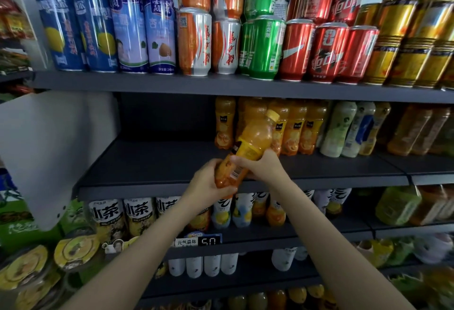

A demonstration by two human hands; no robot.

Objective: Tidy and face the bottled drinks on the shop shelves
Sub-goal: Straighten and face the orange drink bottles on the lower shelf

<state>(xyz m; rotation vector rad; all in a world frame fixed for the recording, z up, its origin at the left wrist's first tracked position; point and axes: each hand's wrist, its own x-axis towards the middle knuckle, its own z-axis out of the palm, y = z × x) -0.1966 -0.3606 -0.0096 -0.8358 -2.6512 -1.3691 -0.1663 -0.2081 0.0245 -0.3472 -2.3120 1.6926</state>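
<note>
My left hand [212, 182] is wrapped around the base of the orange juice bottle [248, 149], and my right hand [261, 164] is clamped on its labelled middle, so both hands are closed on the one bottle, touching each other across it. Both forearms reach up and forward from below, wrists bent slightly inward. The bottle tilts with its yellow cap [273, 114] leaning up and to the right, held just above the front lip of the middle shelf [147, 162], in front of the row of matching juice bottles [292, 130]. I judge it full, so fairly heavy for its size, with stiff plastic that gives a little under a squeeze; the label film looks slick, so the ribbed lower body is the safer hold, and the narrow neck the weaker one. Left of the bottle the middle shelf is bare dark metal back to the rear panel. Beyond the juice row, further right, stand pale milky drink bottles [336, 130]. Above the bottle, the upper shelf carries orange-and-white cans [195, 42], green cans [264, 48] and red cola cans [329, 52].
</note>
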